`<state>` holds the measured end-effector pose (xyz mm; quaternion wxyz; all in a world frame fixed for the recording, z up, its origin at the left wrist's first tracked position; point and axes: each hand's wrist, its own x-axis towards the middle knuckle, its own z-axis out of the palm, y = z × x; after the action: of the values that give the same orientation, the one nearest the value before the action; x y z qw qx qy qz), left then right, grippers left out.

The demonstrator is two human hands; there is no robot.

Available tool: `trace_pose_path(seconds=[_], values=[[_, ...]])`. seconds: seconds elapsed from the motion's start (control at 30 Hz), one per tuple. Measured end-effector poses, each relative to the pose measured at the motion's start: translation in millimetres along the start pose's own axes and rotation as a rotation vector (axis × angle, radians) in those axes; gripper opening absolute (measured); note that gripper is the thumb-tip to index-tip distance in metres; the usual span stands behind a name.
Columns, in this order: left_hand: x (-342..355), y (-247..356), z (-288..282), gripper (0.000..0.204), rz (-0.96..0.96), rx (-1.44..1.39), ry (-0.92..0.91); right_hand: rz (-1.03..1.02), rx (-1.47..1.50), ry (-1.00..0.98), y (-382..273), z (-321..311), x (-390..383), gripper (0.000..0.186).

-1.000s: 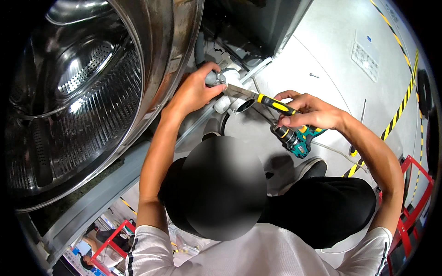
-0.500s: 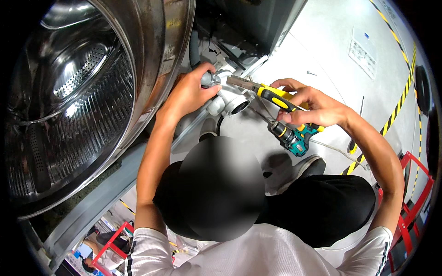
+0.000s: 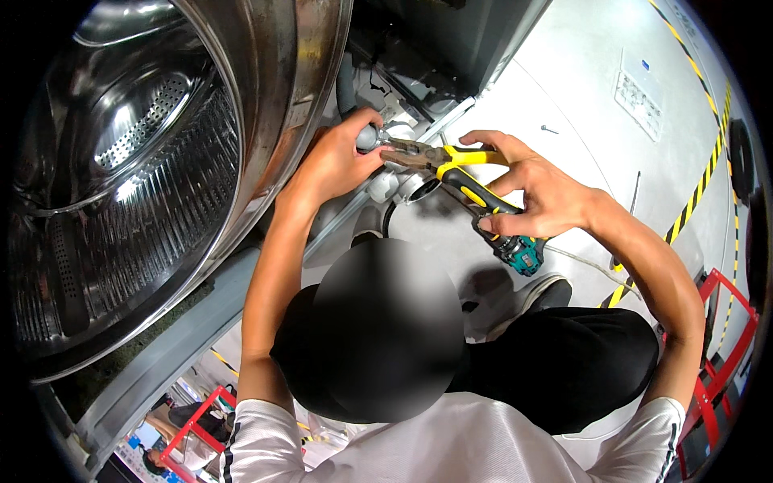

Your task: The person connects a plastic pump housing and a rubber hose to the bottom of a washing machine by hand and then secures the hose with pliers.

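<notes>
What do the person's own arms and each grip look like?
The left grip and right grip are ungloved hands. The left forearm and right forearm are bare, with no watch or cable visible. The left sleeve and right sleeve are short, white and dark-striped.

Grey fitting (image 3: 368, 138) partly behind left fingers (image 3: 361, 120)

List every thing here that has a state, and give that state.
Left hand: closed around grey fitting
Right hand: holding pliers
Pliers: jaws parted, handles spread
White plastic fitting: round port uncovered
Drill: lying down, partly hidden
Screwdriver: lying on floor
Screw: lying on floor
Metal drum: mouth uncovered
</notes>
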<state>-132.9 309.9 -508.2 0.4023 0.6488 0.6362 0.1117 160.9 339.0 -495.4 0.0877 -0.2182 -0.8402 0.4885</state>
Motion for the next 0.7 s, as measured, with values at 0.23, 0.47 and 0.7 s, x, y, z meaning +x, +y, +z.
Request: trace_pose_path(seconds=[0.23, 0.47, 0.7], values=[[-0.7, 0.2, -0.9, 0.032, 0.042, -0.032, -0.004, -0.069, -0.412, -0.001, -8.3, -19.9, 9.1, 0.030], [-3.5, -1.0, -1.5, 0.033, 0.083, -0.070, -0.001, 0.165, -0.018, -0.170, -0.2, -11.8, 14.1, 0.037], [-2.0, -1.8, -0.9, 0.034, 0.169, -0.054, -0.001, 0.291, 0.267, -0.217, 14.0, 5.9, 2.6, 0.039]])
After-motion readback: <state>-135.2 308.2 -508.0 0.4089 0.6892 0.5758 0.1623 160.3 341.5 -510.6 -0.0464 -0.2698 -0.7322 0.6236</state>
